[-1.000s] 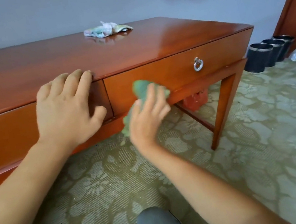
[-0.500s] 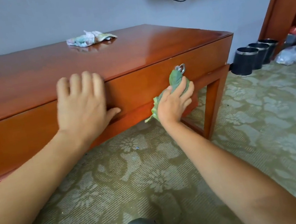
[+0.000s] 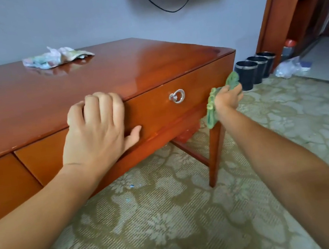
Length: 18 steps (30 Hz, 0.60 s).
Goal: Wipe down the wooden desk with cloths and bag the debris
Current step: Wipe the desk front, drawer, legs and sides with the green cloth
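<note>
From the head camera, a glossy reddish wooden desk (image 3: 108,75) runs from the left edge of the room toward the right, its far side against a pale grey wall. The person's left hand (image 3: 96,133) rests on the near edge of the desk top, fingers curled over the lip and the thumb lying along the drawer front below; it holds nothing. The right hand (image 3: 227,98) is out at the desk's right near corner, fingers wrapped round a green cloth (image 3: 213,105) that is bunched in the grip, one end poking up above the knuckles and the other hanging down beside the top of the desk leg (image 3: 215,150). The cloth is pressed against the right end of the drawer front, just to the right of a silver ring pull (image 3: 177,96). On the far part of the desk top, toward the left, lies a second, crumpled pale cloth (image 3: 56,57) with faded colours, well apart from both hands. Beyond the right end of the desk three dark round bins (image 3: 247,74) stand in a row by the wall, with a clear plastic bag (image 3: 290,66) on the floor near them. A patterned olive carpet (image 3: 164,221) covers the floor in front.
</note>
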Each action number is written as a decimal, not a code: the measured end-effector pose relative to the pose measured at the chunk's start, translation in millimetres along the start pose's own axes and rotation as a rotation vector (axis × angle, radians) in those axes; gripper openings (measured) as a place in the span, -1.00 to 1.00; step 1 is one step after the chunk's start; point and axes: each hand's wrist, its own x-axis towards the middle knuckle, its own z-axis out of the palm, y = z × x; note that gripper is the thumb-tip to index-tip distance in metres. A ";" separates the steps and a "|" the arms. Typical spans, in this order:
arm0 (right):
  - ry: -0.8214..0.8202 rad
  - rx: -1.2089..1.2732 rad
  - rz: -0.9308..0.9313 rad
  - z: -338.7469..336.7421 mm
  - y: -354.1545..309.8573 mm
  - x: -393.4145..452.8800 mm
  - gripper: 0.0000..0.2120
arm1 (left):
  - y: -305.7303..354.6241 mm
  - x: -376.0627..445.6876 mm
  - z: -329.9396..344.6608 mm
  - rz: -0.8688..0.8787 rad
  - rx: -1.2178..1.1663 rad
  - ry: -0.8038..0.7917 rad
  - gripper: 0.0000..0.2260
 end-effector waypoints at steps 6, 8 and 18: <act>0.035 -0.027 0.006 -0.3 1.5 -11.4 -0.51 | 1.8 -0.5 2.5 -0.001 0.015 0.045 -0.37; 0.038 -0.042 -0.061 7.3 9.0 -59.4 -0.50 | 2.0 -0.2 2.8 -0.011 0.032 0.078 -0.40; -0.203 -0.268 -0.736 -1.6 44.5 -359.6 -0.53 | -15.2 -1.8 -12.4 -0.031 -0.314 0.030 -0.67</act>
